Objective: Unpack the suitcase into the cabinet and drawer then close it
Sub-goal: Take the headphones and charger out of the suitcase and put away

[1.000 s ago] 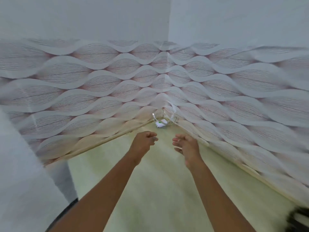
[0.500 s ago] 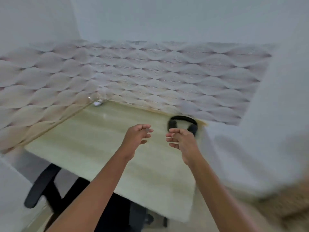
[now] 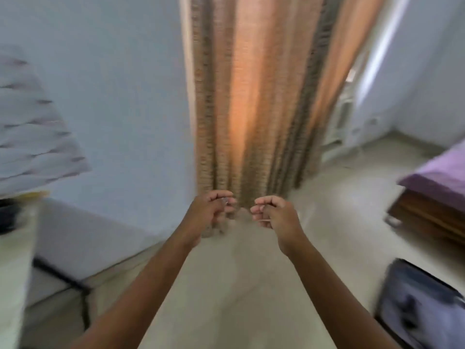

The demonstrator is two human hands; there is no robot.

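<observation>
Left hand (image 3: 210, 210) and right hand (image 3: 274, 214) were held out side by side, not touching, above the floor (image 3: 226, 285). Grip state, both hands — fingers loosely curled, nothing held. The suitcase (image 3: 417, 306) lay on the floor at lower right, blurred, well apart from both hands; whether it was open could not be told. A curtain (image 3: 251, 96) hung ahead. A bed (image 3: 437, 177) stood at right — a table (image 3: 15, 248) at left.
</observation>
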